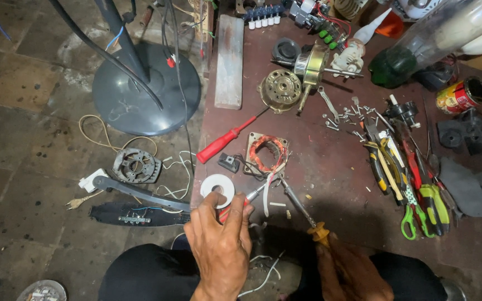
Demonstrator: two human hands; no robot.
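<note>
My left hand (218, 245) grips a small red-handled tool (241, 205) whose metal tip points at white wires (268, 192) on the brown table (336, 167). A white tape roll (217, 189) lies just above that hand. My right hand (352, 270) holds a soldering iron (308, 217) by its yellow handle, tip toward the same wires. The wires lead to a copper-wound motor stator (267, 153). A small black part (229, 162) sits left of the stator.
A red screwdriver (227, 139), a motor housing (279, 90), a rotor with shaft (311, 64), loose screws (344, 118) and several pliers (408, 178) lie on the table. A fan base (140, 95), a motor casing (136, 166) and cables rest on the floor at left.
</note>
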